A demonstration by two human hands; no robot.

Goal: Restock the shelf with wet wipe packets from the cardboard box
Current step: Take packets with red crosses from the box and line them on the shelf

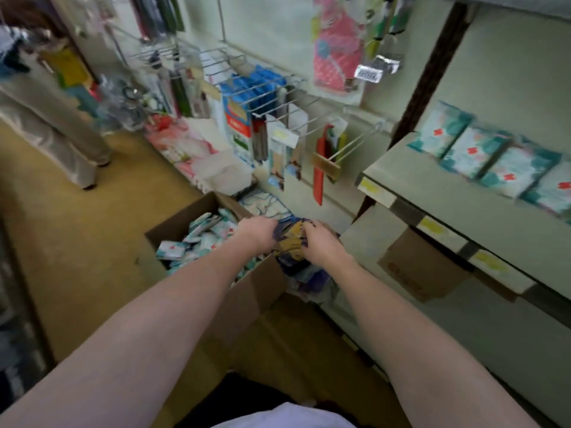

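Both forearms reach to 12 o'clock; left hand (pixel 258 234) and right hand (pixel 321 244) grip a blurred bundle (pixel 292 239) over the box (pixel 247 291); a loose hold could spill it.

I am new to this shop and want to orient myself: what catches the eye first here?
Two bare hands, left hand and right hand, meet over a dark blue and yellow bundle at the open brown cardboard box of teal-and-white wet wipe packets. More packets line the pale shelf on the right.

Matt cardboard box (pixel 247 291), glossy packets (pixel 472 152)
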